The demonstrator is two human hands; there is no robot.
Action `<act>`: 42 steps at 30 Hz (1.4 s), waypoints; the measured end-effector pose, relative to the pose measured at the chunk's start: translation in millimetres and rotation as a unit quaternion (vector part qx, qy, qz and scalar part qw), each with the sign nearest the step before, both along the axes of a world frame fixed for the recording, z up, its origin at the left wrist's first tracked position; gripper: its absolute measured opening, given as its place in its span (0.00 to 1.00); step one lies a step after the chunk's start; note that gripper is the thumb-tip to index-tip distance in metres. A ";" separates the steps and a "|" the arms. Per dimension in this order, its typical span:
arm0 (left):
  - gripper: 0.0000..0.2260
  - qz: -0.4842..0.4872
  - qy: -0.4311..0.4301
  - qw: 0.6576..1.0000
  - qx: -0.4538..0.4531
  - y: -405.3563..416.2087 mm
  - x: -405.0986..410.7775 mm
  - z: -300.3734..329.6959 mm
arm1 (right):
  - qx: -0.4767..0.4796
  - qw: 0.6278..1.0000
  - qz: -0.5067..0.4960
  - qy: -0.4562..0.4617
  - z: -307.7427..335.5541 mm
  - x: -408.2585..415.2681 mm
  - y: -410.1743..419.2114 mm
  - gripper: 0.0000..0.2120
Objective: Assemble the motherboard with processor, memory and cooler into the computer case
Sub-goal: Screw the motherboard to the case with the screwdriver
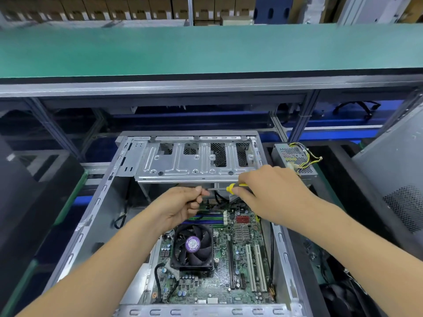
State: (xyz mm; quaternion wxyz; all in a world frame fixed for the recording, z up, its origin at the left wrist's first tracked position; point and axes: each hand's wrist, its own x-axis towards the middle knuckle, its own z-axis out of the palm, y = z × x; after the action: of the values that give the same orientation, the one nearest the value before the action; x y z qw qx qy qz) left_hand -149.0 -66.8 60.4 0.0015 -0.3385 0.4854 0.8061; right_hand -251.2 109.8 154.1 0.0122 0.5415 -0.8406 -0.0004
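The open grey computer case (91,216) lies flat in front of me. Inside it sits the green motherboard (219,284) with a black cooler fan (192,245) and memory sticks (206,218). My right hand (272,193) grips the yellow and black handle of a screwdriver (235,187), held level above the board's far end. My left hand (183,205) pinches the tip of its metal shaft. Whether a screw sits on the tip is hidden by the fingers.
A silver drive cage (194,161) spans the case's far end. A power supply (295,159) with yellow and black wires stands at the right, next to a grey case panel (393,179). A green conveyor shelf (206,49) runs across above.
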 end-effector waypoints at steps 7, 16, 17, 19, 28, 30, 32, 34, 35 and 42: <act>0.08 0.015 0.013 0.997 0.079 -5.4 -2.0 1.4 | -0.014 0.999 -0.018 -0.038 -5.0 -7.5 6.7 0.18; 0.04 0.083 0.019 0.975 0.204 -4.5 -3.5 -5.4 | -0.009 0.999 -0.019 -0.033 -4.2 -8.8 6.1 0.18; 0.04 0.078 0.021 0.973 0.214 -3.5 -3.8 -5.9 | -0.009 0.999 -0.018 -0.035 -4.3 -8.4 5.4 0.18; 0.05 0.075 0.024 0.969 0.235 -2.6 -5.2 -7.6 | -0.012 0.999 -0.016 -0.036 -4.2 -8.1 4.6 0.18; 0.04 0.093 0.037 0.955 0.280 -3.2 -8.4 -11.5 | -0.019 0.999 -0.016 -0.025 -4.6 -9.0 3.4 0.18; 0.04 0.098 0.037 0.954 0.282 -3.2 -8.6 -12.2 | -0.019 0.999 -0.017 -0.023 -4.1 -9.8 3.0 0.18; 0.04 0.097 0.035 0.954 0.281 -3.1 -8.4 -12.3 | -0.021 0.999 -0.017 -0.024 -3.4 -10.6 2.5 0.18; 0.04 0.092 0.031 0.956 0.277 -3.4 -8.2 -12.8 | -0.021 0.999 -0.016 -0.028 -2.8 -11.1 3.1 0.18; 0.04 0.087 0.029 0.958 0.271 -3.6 -8.2 -13.4 | -0.021 0.999 -0.016 -0.032 -2.8 -11.1 3.4 0.18; 0.04 0.070 0.026 0.966 0.249 -5.0 -8.3 -17.2 | -0.022 0.999 -0.021 -0.042 -0.5 -11.4 2.1 0.18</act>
State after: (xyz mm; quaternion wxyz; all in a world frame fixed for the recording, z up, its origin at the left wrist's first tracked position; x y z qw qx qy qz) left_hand -157.3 -71.8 43.2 0.0166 -0.3392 0.2446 0.9082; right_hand -262.6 111.9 153.6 -0.0115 0.5231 -0.8512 0.0405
